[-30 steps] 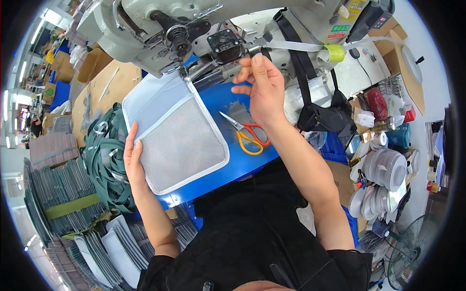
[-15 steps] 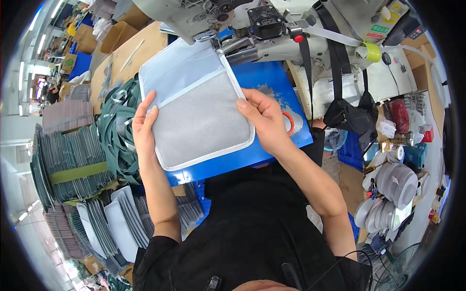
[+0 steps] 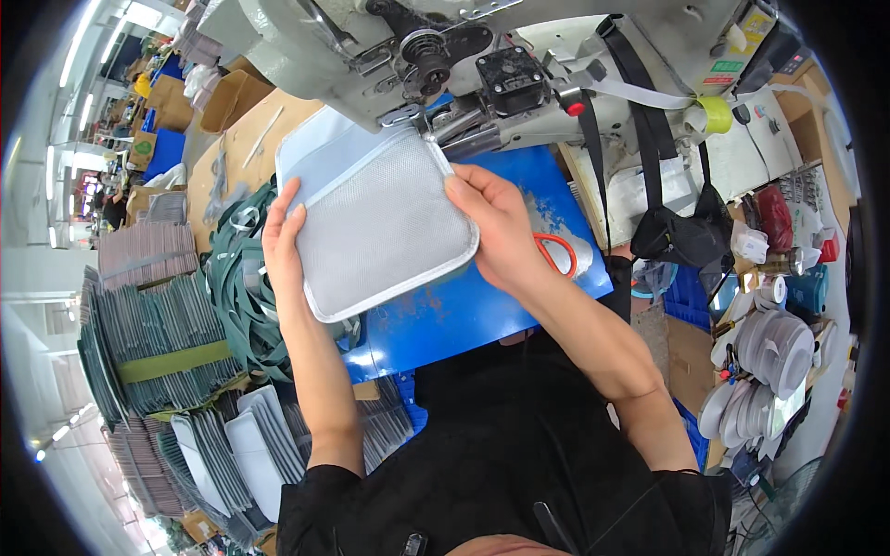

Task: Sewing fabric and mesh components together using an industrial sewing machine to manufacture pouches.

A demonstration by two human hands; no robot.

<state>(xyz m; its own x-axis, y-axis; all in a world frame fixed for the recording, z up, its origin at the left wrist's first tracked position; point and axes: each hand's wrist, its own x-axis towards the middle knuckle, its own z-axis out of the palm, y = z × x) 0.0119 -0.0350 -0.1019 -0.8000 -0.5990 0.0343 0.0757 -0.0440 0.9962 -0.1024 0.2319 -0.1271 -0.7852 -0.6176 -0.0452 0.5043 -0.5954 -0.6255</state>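
Between my hands is a light grey fabric panel (image 3: 389, 222) with rounded corners, a mesh pocket and a pale bound edge. My left hand (image 3: 285, 236) grips its left edge, thumb on top. My right hand (image 3: 496, 218) pinches the right edge, the fingers behind it hidden. The panel's far right edge lies at the presser foot of a grey sewing machine (image 3: 519, 79). Under the panel spreads a blue work surface (image 3: 445, 324). Orange-handled scissors (image 3: 556, 252), partly hidden, lie beside my right wrist.
A heap of dark green straps (image 3: 246, 287) sits left of my left forearm. Stacks of grey and green panels (image 3: 176, 334) stand farther left. On the right, a black strap bundle (image 3: 681, 227) hangs from the machine, and white tape rolls (image 3: 769, 352) are piled below.
The panel has turned slightly, and its far edge is now more covered by the machine head. Both hands keep their hold. The whole view has shifted a little.
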